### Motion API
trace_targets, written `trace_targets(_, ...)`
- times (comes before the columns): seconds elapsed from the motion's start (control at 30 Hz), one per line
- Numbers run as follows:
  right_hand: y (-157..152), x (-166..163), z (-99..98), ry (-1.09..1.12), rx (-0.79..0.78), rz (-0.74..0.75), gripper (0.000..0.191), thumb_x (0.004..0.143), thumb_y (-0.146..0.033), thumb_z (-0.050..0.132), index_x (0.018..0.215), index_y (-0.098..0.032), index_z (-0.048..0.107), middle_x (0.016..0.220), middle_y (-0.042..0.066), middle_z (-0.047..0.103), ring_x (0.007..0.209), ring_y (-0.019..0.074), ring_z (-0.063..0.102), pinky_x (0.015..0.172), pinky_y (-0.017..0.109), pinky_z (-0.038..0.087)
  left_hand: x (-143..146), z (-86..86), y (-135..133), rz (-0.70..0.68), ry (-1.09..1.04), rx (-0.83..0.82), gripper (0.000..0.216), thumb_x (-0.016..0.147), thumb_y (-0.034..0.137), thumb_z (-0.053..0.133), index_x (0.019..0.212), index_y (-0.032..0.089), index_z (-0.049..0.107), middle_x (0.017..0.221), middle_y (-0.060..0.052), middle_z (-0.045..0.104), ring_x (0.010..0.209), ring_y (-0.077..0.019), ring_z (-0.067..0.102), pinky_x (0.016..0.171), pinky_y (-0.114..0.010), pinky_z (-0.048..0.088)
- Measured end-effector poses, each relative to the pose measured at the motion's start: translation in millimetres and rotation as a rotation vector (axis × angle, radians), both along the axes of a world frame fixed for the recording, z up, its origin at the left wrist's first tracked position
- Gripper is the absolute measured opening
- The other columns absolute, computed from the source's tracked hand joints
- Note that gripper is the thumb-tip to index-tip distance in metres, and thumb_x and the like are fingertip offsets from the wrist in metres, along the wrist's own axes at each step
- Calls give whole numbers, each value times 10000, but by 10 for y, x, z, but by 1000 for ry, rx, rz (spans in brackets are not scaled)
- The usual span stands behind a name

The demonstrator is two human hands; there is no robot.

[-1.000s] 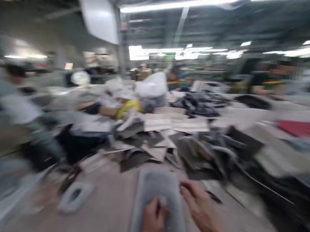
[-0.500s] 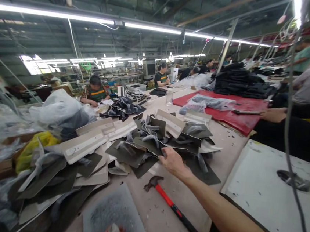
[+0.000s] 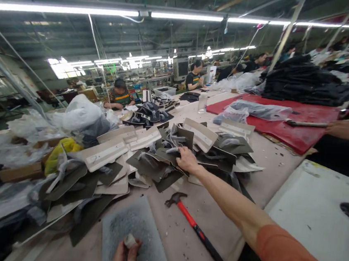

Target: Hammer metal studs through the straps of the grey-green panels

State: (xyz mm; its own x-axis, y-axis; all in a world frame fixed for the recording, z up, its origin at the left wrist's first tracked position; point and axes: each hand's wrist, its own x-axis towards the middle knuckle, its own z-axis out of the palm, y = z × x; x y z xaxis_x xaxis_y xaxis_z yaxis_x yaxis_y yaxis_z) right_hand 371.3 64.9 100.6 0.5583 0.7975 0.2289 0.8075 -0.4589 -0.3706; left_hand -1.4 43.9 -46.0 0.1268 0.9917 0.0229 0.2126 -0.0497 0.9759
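Observation:
My left hand point(image 3: 125, 256) is at the bottom edge, its fingers closed round a small pale cylindrical piece point(image 3: 130, 241). Beneath it lies a grey, worn slab point(image 3: 148, 227). My right arm stretches across the table, and my right hand point(image 3: 186, 160) is in the pile of stiff panels. Its fingers are curled at the edge of a dark grey panel point(image 3: 169, 156) with a plastic-wrapped handle; the fingertips are partly hidden. Between my hands lies a claw hammer point(image 3: 198, 232) with a red and black handle, its head toward the pile.
More panels point(image 3: 106, 156) heap up on the left, beside a yellow bag point(image 3: 61, 154) and clear plastic bags point(image 3: 79, 112). A red sheet point(image 3: 305, 132) lies at right, where another person's hand point(image 3: 347, 128) holds a tool. A white tabletop point(image 3: 316, 203) stands nearer. Other people sit farther back.
The view has turned left. My right hand has moved farther into the pile, onto a dark panel. My left hand shows more fully, still holding the pale piece.

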Motion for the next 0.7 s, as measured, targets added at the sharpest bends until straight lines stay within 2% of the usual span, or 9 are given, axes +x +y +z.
trace_targets(0.07,34,26,77,30,-62,61,360,851,-276,575,1189,-163,627,1096,110,685,983,233,634,836,304,475,-64,47,5,-95,67,-17,545,666,664,721,909,178,679,858,-90,773,817,-284,737,723,-332,596)
trace_targets(0.1,50,5,118,42,-86,98,330,863,-280,565,1162,-164,643,1019,101,705,923,226,646,805,301,478,-86,55,5,-99,70,-2,519,696,648,704,914,178,671,865,-90,770,820,-276,735,741,-338,592)
trace_targets(0.17,47,-113,211,48,-89,154,378,907,-291,501,1240,-146,607,973,112,714,873,224,649,788,313,477,-105,41,6,-121,44,5,446,761,598,669,910,177,653,864,-87,759,810,-256,731,757,-341,583)
trace_targets(0.23,-51,-329,315,62,5,192,491,922,-320,480,1377,-138,503,985,112,713,839,215,647,778,323,477,-99,10,10,-134,2,5,381,798,533,661,930,176,642,864,-77,748,804,-236,726,765,-333,574)
trace_targets(0.33,-411,-834,375,182,210,263,484,871,-376,563,1314,-183,585,927,67,720,733,183,637,707,301,481,-76,-12,4,-121,-72,-9,317,802,462,682,925,173,639,847,-60,735,787,-212,719,763,-315,568)
trace_targets(0.43,-848,-1502,139,297,161,277,418,877,-382,556,1249,-208,637,852,45,728,671,168,636,663,281,477,-71,-8,-21,-68,-164,-44,316,787,432,708,937,160,644,847,-55,731,782,-197,713,758,-301,568)
trace_targets(0.53,-1140,-2133,-327,335,-26,287,408,908,-372,530,1275,-216,614,927,73,746,763,198,684,715,291,487,-94,-32,-38,52,-263,-55,334,782,424,714,953,144,647,867,-66,734,785,-188,710,763,-301,571)
trace_targets(0.63,-1259,-2531,-700,327,-249,303,442,936,-364,498,1348,-213,548,954,106,747,844,235,707,751,307,485,-128,-55,-14,179,-291,-39,304,808,403,687,957,141,649,875,-67,737,793,-177,710,782,-294,564)
trace_targets(0.7,-1274,-2650,-799,336,-331,304,471,944,-390,480,1377,-208,514,959,123,743,874,254,709,762,319,483,-139,-28,35,213,-263,-15,291,813,377,683,983,144,650,899,-66,741,834,-176,709,811,-287,553)
